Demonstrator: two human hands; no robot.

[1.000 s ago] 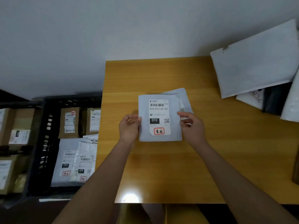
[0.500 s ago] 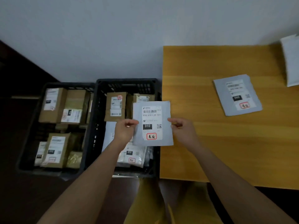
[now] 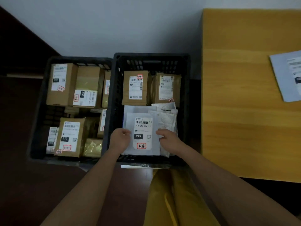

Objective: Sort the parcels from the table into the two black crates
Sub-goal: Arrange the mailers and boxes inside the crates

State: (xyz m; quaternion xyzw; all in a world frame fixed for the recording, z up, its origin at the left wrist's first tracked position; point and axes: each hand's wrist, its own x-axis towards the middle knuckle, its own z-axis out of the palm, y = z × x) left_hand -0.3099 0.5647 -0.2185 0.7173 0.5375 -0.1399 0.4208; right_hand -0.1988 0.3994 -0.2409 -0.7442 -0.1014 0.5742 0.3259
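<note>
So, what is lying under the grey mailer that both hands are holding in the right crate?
Under the grey mailer, held by the left hand and right hand, lie other white poly mailers inside the right crate. How many there are, and the crate floor, is covered.

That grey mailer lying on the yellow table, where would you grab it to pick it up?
The grey mailer lies flat, label up, on the table, so there is nothing to wrap a grip around. I would probably come from its near left corner, slide fingers under that bare edge and pinch it, clear of the label. Its right part is out of view.
</note>
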